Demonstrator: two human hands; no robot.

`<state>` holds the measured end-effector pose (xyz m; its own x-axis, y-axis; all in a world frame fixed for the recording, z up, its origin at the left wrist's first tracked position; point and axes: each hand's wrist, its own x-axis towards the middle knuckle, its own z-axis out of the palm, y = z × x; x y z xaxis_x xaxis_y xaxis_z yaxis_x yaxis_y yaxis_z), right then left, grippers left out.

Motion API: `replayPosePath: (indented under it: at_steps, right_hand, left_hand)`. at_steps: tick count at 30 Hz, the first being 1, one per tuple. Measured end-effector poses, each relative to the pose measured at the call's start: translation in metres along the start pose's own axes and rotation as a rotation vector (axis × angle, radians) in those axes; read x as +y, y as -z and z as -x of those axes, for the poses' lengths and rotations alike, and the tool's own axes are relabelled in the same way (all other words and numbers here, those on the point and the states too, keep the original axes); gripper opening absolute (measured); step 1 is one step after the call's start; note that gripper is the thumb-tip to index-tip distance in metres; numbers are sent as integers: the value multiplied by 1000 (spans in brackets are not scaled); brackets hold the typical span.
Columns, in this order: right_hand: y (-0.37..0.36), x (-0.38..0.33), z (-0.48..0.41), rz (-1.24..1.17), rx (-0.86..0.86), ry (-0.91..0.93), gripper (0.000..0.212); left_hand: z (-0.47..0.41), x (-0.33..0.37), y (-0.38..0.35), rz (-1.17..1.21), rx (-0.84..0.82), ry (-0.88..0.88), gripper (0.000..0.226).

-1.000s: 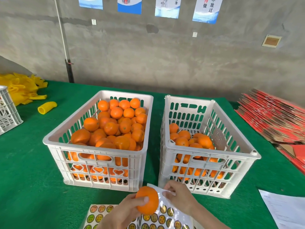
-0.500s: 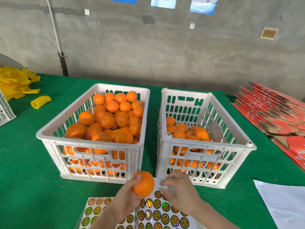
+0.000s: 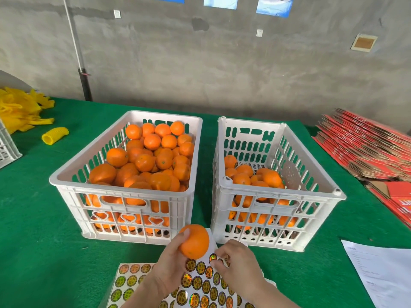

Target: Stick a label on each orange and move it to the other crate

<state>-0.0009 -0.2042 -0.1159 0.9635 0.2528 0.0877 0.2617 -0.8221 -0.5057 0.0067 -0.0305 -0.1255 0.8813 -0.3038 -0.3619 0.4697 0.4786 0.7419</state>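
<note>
The left hand's [image 3: 171,267] fingers are curled round 1 orange [image 3: 195,242], held just above the far edge of the label sheet [image 3: 200,285] on the counter [image 3: 44,241], near the gap between the 2 crates. The right hand's [image 3: 241,263] fingers pinch a label [image 3: 212,258] there. Best to peel it slowly by 1 edge, keep it uncreased, then press it onto the orange's bare side.
</note>
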Motion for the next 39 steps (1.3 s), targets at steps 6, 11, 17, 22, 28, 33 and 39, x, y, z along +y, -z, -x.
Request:
replayPosePath:
  at_steps: [6, 11, 17, 22, 28, 33, 39]
  right_hand:
    - [2, -2, 4, -104, 102, 8, 9]
    - [4, -2, 8, -200, 110, 69, 15]
    - [10, -2, 3, -405, 86, -172, 24]
    - [25, -2, -1, -420, 66, -212, 20]
    - [68, -22, -9, -534, 164, -54, 19]
    - [117, -55, -23, -696, 189, 158, 20]
    - [151, -75, -34, -879, 178, 258, 7]
  left_hand:
    - [-3, 0, -3, 7, 13, 1, 116]
    - [-5, -2, 2, -1, 26, -6, 116]
    - [-1, -8, 8, -107, 6, 82, 116]
    - [17, 5, 3, -773, 32, 6, 110]
    - [44, 60, -35, -730, -45, -279, 79]
    - [47, 103, -68, -413, -199, -402, 93]
    - [41, 126, -86, -91, -331, -421, 70]
